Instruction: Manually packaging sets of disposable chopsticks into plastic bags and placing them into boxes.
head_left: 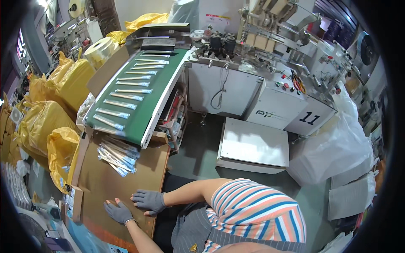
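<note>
My left hand (119, 211), in a grey fingerless glove, lies flat on the brown worktable (95, 185) with its fingers stretched out. Just right of it, my right hand (148, 200) in a matching glove also rests palm down near the table's right edge, fingers extended. Neither hand holds anything. Beyond them, a loose pile of slim wrapped sticks (118, 155), white with blue ends, lies at the table's far end. More of these wrapped sticks (123, 96) lie crosswise in a spaced row on the green conveyor belt (101, 87), which slopes down toward the table.
Yellow sacks (42, 126) crowd the left side, and an open yellow bag (62, 152) hangs beside the table. A white machine cabinet (274, 105) with buttons stands ahead right. Before it sits a low white box (255, 141). A large translucent bag (333, 147) is at the right.
</note>
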Demonstrator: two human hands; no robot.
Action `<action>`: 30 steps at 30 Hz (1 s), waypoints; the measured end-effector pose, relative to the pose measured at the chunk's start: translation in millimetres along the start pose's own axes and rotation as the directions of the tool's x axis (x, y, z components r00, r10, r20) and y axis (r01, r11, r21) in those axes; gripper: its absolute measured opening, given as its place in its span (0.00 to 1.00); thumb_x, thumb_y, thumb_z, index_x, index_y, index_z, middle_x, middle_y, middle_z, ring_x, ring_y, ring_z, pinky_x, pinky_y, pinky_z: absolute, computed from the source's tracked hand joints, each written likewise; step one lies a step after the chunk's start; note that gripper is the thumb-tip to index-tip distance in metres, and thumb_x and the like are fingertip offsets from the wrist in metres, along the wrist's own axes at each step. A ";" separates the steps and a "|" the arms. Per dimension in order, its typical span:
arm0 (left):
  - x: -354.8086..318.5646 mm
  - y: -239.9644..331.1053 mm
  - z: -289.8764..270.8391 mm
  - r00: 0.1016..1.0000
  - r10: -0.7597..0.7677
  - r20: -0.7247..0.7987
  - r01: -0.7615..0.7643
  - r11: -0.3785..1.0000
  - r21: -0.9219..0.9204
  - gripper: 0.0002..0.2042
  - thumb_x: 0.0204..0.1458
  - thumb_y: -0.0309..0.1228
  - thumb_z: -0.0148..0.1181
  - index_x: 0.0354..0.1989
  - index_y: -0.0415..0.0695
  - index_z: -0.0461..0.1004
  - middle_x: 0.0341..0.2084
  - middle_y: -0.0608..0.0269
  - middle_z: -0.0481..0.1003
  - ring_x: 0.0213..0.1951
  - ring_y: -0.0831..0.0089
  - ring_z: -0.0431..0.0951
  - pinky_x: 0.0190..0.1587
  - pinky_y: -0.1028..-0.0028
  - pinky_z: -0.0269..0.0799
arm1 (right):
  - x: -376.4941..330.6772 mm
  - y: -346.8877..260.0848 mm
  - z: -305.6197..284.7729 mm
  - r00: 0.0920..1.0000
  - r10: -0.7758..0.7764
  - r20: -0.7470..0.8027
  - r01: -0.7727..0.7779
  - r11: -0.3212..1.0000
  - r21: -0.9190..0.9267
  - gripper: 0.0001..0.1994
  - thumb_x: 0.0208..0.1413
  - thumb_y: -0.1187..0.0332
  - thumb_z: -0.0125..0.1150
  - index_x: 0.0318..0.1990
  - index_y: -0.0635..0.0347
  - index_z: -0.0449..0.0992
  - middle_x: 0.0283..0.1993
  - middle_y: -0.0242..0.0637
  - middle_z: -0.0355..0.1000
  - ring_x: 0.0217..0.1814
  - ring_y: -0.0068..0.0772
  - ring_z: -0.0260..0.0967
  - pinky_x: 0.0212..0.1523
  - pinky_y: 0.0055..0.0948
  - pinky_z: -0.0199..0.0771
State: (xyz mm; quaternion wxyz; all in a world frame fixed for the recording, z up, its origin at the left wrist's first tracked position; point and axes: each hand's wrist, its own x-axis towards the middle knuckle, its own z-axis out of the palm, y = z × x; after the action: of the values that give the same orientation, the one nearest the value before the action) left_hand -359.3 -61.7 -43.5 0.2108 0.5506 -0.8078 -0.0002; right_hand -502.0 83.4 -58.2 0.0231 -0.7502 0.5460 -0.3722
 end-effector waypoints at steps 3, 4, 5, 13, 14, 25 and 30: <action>-1.7 -9.9 5.5 1.000 -0.024 0.002 0.023 1.000 0.018 0.28 0.60 0.48 0.46 0.59 0.37 0.64 0.61 0.47 0.62 0.63 0.55 0.60 0.62 0.59 0.56 | 0.7 -2.8 -1.3 1.000 -0.012 0.017 0.011 0.998 0.062 0.29 0.44 0.52 0.57 0.49 0.66 0.68 0.60 0.59 0.60 0.65 0.60 0.55 0.64 0.56 0.51; -1.3 -16.1 8.4 1.000 0.005 0.000 -0.005 1.000 0.007 0.28 0.60 0.48 0.46 0.59 0.37 0.64 0.61 0.47 0.62 0.63 0.55 0.60 0.62 0.59 0.56 | 1.5 -2.4 1.1 1.000 0.003 -0.001 -0.003 0.999 0.041 0.29 0.44 0.52 0.57 0.49 0.66 0.68 0.60 0.59 0.60 0.65 0.60 0.55 0.64 0.56 0.51; -2.1 -22.0 11.5 1.000 0.003 -0.011 -0.003 1.000 0.022 0.28 0.60 0.48 0.46 0.59 0.38 0.64 0.61 0.47 0.62 0.63 0.55 0.60 0.62 0.59 0.56 | 2.0 -1.4 4.2 1.000 -0.026 -0.017 0.027 0.998 0.057 0.30 0.42 0.51 0.59 0.48 0.66 0.68 0.59 0.59 0.60 0.64 0.61 0.55 0.65 0.56 0.50; 1.2 -20.5 15.0 0.999 -0.009 -0.039 0.010 0.999 0.030 0.27 0.59 0.48 0.47 0.58 0.38 0.65 0.60 0.48 0.64 0.62 0.54 0.62 0.62 0.59 0.57 | 3.7 2.5 6.7 0.998 -0.056 -0.014 0.057 0.994 0.093 0.29 0.46 0.51 0.56 0.50 0.67 0.67 0.58 0.60 0.60 0.64 0.61 0.55 0.65 0.56 0.51; -0.7 -16.1 12.5 0.998 -0.046 -0.047 0.048 0.998 0.036 0.27 0.59 0.48 0.47 0.58 0.38 0.65 0.60 0.48 0.64 0.62 0.54 0.62 0.62 0.59 0.57 | 3.2 2.2 2.3 0.997 -0.083 0.007 0.082 0.991 0.110 0.29 0.46 0.51 0.56 0.50 0.67 0.67 0.58 0.60 0.60 0.64 0.61 0.55 0.65 0.56 0.51; -5.5 -10.9 5.9 0.998 0.000 -0.058 -0.001 1.000 -0.024 0.27 0.57 0.46 0.50 0.57 0.36 0.66 0.59 0.44 0.64 0.62 0.52 0.61 0.63 0.59 0.54 | 3.7 -0.5 -0.8 0.997 -0.067 0.030 0.069 0.997 -0.039 0.29 0.51 0.47 0.51 0.50 0.65 0.67 0.59 0.55 0.61 0.64 0.58 0.56 0.63 0.51 0.54; -6.9 -12.4 8.2 0.997 -0.001 -0.082 -0.001 1.000 -0.031 0.26 0.57 0.44 0.50 0.57 0.36 0.66 0.59 0.44 0.63 0.62 0.52 0.61 0.63 0.59 0.55 | 4.8 -2.0 -5.4 0.997 -0.064 0.051 0.066 0.997 -0.037 0.29 0.52 0.48 0.50 0.52 0.65 0.66 0.60 0.56 0.60 0.65 0.57 0.55 0.64 0.51 0.52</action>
State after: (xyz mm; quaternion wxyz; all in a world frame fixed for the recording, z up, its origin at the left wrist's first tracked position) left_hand -348.9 -62.4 -56.3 0.2520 0.5467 -0.7984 0.0098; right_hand -502.9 82.2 -50.9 0.0103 -0.7768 0.5277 -0.3434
